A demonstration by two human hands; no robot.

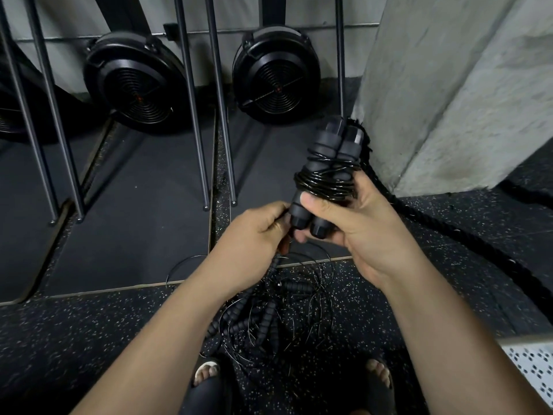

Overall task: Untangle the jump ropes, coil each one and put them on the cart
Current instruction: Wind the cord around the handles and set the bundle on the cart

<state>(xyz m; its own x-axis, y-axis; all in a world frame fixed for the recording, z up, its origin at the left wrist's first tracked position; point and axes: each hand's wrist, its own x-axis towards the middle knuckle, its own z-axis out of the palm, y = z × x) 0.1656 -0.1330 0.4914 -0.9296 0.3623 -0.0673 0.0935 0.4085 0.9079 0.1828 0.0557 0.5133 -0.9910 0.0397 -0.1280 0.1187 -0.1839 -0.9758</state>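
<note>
Our right hand (pixel 362 226) clasps the jump rope (pixel 321 145), raised centre: twin black foam handles bound in glossy thin cable (pixel 324 184), left hand (pixel 254 235) pinching its tail; tangled ropes (pixel 269 319) below, near.

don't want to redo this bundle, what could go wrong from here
1. The wound jump rope seems kept tight only by the right hand; easing that grip may let the turns spring off the handles.
2. The left hand grips a loose strand that appears to run down into the tangled pile; pulling may tighten its knots.
3. That pile lies between the feet, a likely trip hazard.
</note>
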